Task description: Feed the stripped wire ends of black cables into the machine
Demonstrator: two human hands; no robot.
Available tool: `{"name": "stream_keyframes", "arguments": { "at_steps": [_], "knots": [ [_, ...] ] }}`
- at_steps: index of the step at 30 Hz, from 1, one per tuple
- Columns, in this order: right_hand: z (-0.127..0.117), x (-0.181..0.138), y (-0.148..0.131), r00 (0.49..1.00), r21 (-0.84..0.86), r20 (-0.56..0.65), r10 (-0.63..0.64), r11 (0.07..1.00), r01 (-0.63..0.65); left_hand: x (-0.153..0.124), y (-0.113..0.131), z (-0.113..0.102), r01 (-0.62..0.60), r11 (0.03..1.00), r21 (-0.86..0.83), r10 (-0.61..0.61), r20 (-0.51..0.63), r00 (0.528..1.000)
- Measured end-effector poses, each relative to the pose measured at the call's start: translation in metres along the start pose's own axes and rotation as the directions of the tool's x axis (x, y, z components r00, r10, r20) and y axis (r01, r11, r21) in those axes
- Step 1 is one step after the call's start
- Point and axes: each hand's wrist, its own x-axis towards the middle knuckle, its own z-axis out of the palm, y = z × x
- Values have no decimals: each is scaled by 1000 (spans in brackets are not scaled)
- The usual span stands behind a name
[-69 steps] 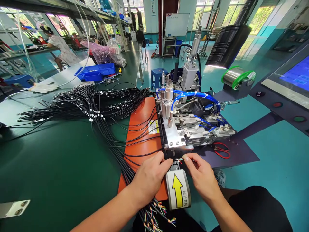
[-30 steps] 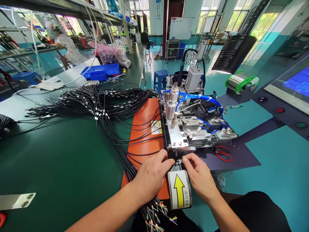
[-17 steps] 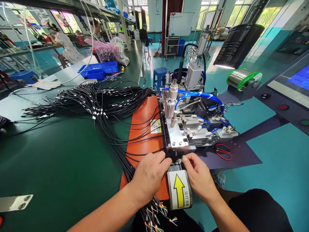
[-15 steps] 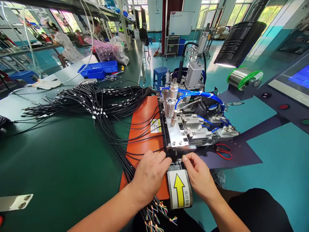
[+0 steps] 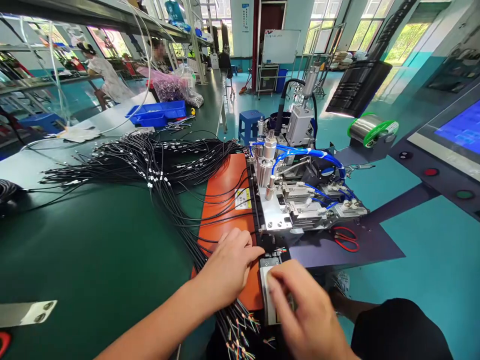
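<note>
My left hand (image 5: 233, 265) is closed at the near end of the machine, its thumb at the small clamp where a black cable's coloured wire ends (image 5: 281, 250) stick out to the right. The cable within those fingers is mostly hidden. My right hand (image 5: 305, 305) hovers over the arrow-marked conveyor end (image 5: 264, 292), thumb and forefinger pinched together; whatever they hold does not show. Beneath my left forearm runs a bundle of black cables (image 5: 183, 235). Their stripped ends with coloured wires (image 5: 240, 332) hang over the near edge.
The metal machine with blue air hoses (image 5: 300, 200) stands beyond my hands, next to an orange board (image 5: 221, 200). Red-handled scissors (image 5: 345, 239) lie right of it. A solder wire spool (image 5: 369, 130), a black lamp (image 5: 358, 87) and blue trays (image 5: 157, 112) are further off. Co-workers sit far left.
My right hand has drawn back from the clamp towards me and now covers much of the arrow label. The coloured wire ends are uncovered. My left hand stays by the clamp.
</note>
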Motion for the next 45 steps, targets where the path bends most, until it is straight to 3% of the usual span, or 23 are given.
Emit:
{"name": "stream_keyframes", "arguments": {
  "at_steps": [2,4,7,9,12,18,21,23,29,34,36,38,41,45],
  "knots": [
    [18,-8,-15,989,-126,80,-126,983,135,1,-9,-21,-11,996,-94,12,10,1000],
    [37,-11,-28,976,-269,145,-165,942,199,0,-19,-48,33,985,-168,-48,-88,995],
    [55,-2,-41,967,-426,194,-163,874,232,-9,-35,-89,135,976,-170,-178,-271,946],
    [59,6,-48,962,-468,247,-113,856,221,-16,-44,-108,197,970,-141,-229,-273,934],
    [59,17,-53,941,-419,339,3,896,148,-24,-50,-120,229,969,-95,-242,-174,954],
    [52,25,-48,928,-244,318,195,963,-119,-23,-37,-109,142,985,-99,-122,183,975],
    [45,31,-47,937,-200,287,199,969,-145,-22,-29,-102,90,992,-94,-53,333,941],
    [41,35,-47,944,-215,283,170,970,-110,-21,-27,-97,74,995,-70,-43,375,926],
    [37,31,-45,949,-212,307,77,977,-10,-18,-27,-85,28,999,28,-36,363,931],
    [27,19,-35,975,-154,186,-123,976,153,-18,-22,-96,-62,998,15,56,259,964],
    [17,16,-28,980,-76,132,-146,985,157,-16,-16,-97,-90,996,12,86,186,979],
    [6,14,-20,990,19,106,-87,996,86,-13,-8,-89,-133,991,-25,135,145,980],
    [-9,12,-7,997,93,76,28,995,-36,-5,3,-60,-196,973,-119,211,125,969],
    [-21,3,10,986,124,29,166,978,-169,3,11,-22,-187,967,-175,195,30,980]
  ]
}}
